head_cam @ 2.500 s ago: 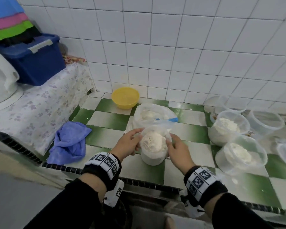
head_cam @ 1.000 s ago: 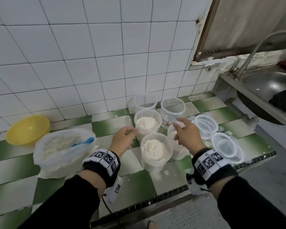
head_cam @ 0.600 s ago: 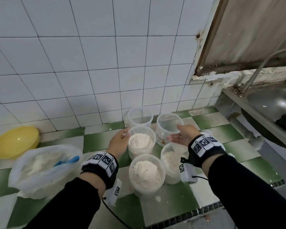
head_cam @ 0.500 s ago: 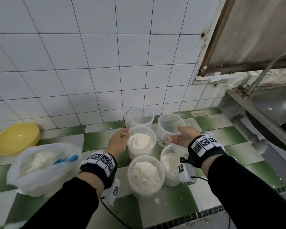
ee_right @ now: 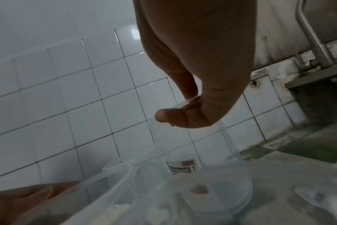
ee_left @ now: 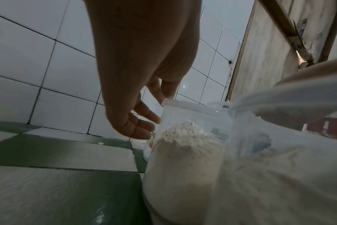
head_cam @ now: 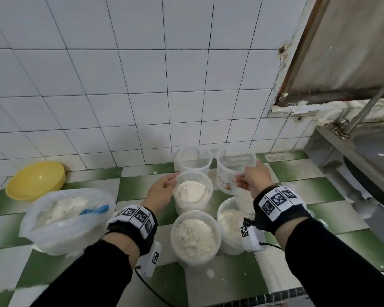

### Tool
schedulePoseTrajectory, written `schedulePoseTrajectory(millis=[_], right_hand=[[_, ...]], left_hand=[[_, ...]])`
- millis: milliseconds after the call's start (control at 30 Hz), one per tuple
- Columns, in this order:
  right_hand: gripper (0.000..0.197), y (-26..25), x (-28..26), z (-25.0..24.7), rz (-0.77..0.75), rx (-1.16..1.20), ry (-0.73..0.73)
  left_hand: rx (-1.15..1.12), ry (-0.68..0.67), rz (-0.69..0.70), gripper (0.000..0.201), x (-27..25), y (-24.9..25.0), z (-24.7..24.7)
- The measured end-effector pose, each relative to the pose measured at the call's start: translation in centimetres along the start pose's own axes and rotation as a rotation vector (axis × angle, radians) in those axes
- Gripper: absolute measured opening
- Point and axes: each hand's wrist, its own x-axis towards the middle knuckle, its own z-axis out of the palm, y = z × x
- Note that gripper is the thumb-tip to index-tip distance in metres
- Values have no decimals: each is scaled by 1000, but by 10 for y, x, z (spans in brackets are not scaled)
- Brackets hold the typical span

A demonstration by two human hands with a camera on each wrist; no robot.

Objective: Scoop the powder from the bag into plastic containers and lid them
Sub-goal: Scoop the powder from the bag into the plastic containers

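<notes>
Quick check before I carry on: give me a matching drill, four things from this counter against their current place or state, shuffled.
Things:
1. yellow bowl
2. plastic bag
3. empty container
4. nearest container

Place or state:
A. full of powder, no lid, at the front of the group
B. gripped at the rim by the right hand
C. far left, against the tiled wall
D. open, with powder and a blue scoop inside

Pairs: 1-C, 2-D, 3-B, 4-A
</notes>
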Motion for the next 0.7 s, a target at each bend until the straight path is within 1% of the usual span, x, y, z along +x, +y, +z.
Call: schedulePoseTrajectory(millis=[67, 133, 267, 333, 367, 467, 533, 600, 667, 700], right_hand=[[61, -5, -8, -1, -59, 48, 30], [60, -13, -19, -2, -114, 86, 36], [58, -30, -53, 1, -264, 81, -13], [57, -39, -75, 5, -329, 58, -95], [57, -43, -87, 8, -353, 44, -156], [53, -49, -119, 24, -385, -30, -359], [49, -47, -136, 41, -378, -70, -479], [46, -43, -150, 62, -357, -93, -581], [43, -33, -161, 85, -333, -123, -661], [42, -27, -166, 97, -320, -144, -700]], left_hand=[[-7, 14, 10, 29, -4, 0, -2], [4, 24, 43, 34, -10, 4, -5], [-59, 64, 168, 43, -29, 25, -15], [-115, 69, 254, 50, -43, 37, -25], [-150, 74, 299, 54, -50, 41, -31], [-229, 120, 384, 56, -70, 49, -57], [-262, 144, 391, 57, -82, 46, -79], [-297, 156, 371, 52, -96, 37, -105], [-328, 172, 349, 44, -109, 24, -130], [-342, 196, 327, 37, -115, 15, -143]])
